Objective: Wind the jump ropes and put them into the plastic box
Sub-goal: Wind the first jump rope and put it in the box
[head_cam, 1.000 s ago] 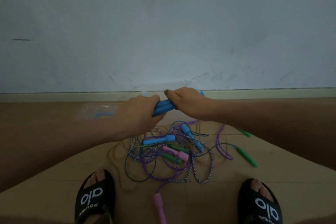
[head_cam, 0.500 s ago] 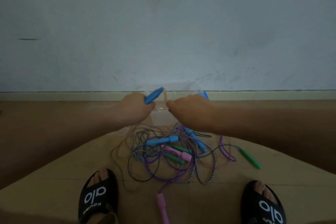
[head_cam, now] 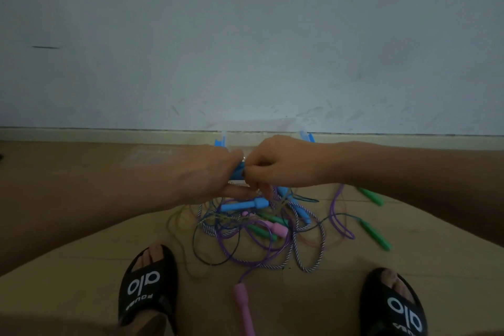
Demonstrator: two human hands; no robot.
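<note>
Your left hand [head_cam: 210,172] curls around a pair of blue plastic jump-rope handles [head_cam: 236,172], of which only a short stretch shows between your hands. Your right hand [head_cam: 281,162] pinches at their end, probably gripping the cord, though the cord itself is too thin and dim to make out there. Just beyond your hands sits the clear plastic box with blue clips [head_cam: 306,136], against the wall's skirting; it is mostly hidden by your hands.

On the floor [head_cam: 81,267] near your feet lies the tangled heap of remaining jump ropes [head_cam: 259,229]: blue, pink and green handles with purple, dark and striped braided cords looped through each other. One pink handle [head_cam: 242,305] lies apart, nearer to you, and two green handles [head_cam: 375,234] lie to the right.

These ropes look light and limp, so the cord will likely spring loose unless you keep tension on it. Take hold at the rigid handles, which give a firm grip, and expect snagging when drawing a cord from the heap.
</note>
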